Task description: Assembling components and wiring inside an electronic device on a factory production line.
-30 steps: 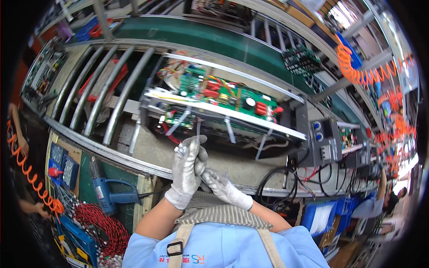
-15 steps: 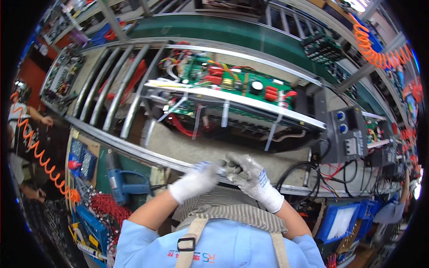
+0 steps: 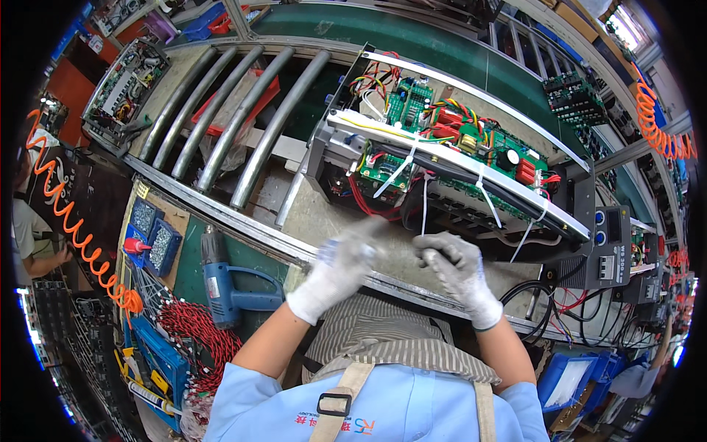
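My left hand [image 3: 340,264], in a white work glove with greyish fingers, is over the front rail of the bench, and its fingers are smeared by motion. To its right, my gloved right hand [image 3: 464,272] has its fingers curled together; what they pinch, if anything, is hidden. Just beyond both hands stands an open welding-machine chassis [image 3: 456,158] with green circuit boards, red parts and coloured wires. Several white cable ties with long loose tails hang along its near side. One cable tie [image 3: 425,210] ends close to my right fingertips; I cannot tell whether they touch.
Metal rollers [image 3: 269,129] lie left of the chassis. A blue heat gun [image 3: 228,287] rests at the left, with red-and-black wire bundles [image 3: 195,331] and blue screw bins [image 3: 163,247] nearby. Black cables [image 3: 537,295] loop at the right. An orange coiled hose [image 3: 74,232] hangs far left.
My hands, close together before, are now farther apart, the left one blurred near the chassis. The whole view has shifted, so the chassis appears farther right.
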{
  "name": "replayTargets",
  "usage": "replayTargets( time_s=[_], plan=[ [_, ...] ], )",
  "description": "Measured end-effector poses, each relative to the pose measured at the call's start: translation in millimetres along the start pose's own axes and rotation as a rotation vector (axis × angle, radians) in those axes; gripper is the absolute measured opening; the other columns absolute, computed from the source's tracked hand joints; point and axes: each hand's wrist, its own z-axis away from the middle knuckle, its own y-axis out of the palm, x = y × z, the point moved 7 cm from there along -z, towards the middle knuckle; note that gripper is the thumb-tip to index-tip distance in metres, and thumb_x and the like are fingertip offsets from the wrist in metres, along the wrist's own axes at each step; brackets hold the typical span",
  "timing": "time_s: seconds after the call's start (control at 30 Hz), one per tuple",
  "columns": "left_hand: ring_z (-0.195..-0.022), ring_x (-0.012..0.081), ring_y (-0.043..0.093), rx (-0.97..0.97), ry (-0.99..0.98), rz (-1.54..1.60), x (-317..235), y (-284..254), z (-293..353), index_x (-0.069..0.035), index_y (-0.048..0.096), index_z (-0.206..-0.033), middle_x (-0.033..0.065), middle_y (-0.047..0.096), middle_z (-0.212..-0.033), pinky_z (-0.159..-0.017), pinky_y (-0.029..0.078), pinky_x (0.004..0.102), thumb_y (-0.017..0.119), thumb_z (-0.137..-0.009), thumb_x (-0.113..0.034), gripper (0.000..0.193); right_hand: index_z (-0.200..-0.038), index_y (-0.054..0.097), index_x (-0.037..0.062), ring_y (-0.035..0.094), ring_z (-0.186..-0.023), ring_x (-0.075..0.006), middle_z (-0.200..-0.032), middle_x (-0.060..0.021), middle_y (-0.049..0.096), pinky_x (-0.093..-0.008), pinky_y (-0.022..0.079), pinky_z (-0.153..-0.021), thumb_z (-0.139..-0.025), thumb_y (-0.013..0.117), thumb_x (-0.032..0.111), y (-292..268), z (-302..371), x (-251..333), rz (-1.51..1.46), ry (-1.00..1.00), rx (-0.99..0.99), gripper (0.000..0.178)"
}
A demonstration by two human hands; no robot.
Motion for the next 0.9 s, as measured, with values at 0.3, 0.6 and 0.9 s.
replayTargets(
  time_s=[0.3,0.6,0.9],
  plan=[
    [-0.066,0.0159,0.058,-0.004,-0.501,0.09,76,-43,-31,-0.006,0.068,-0.102,0.0053,0.066,-0.08,-0.064,0.049,0.0341,0.061,-0.094,-0.026,0.023,-0.111,0.064,0.0012,0.051,-0.062,-0.0155,-0.076,-0.0065,0.058,-0.0319,0.047,-0.063,-0.078,0.078,0.03,10,-37,-21,0.375,0.189,0.027,0.046],
    [-0.083,0.0326,0.063,0.317,0.032,-0.333,-17,23,-43,-0.011,0.067,-0.106,0.015,0.061,-0.099,-0.071,0.051,0.0383,0.064,-0.087,-0.015,0.019,-0.126,0.058,0.0032,0.058,-0.117,-0.0346,-0.126,-0.0211,0.06,-0.0411,0.045,-0.099,-0.081,0.073,0.037,31,-63,-58,0.248,0.041,0.123,0.059],
    [-0.075,0.0314,0.067,0.143,-0.067,-0.307,10,-18,-48,-0.012,0.07,-0.098,0.0139,0.066,-0.081,-0.067,0.052,0.0392,0.065,-0.085,-0.019,0.015,-0.083,0.068,0.0055,0.063,-0.069,-0.0315,-0.074,-0.0138,0.065,-0.0365,0.049,-0.061,-0.079,0.077,0.022,26,-40,-47,0.395,-0.284,-0.407,0.019]
  ],
)
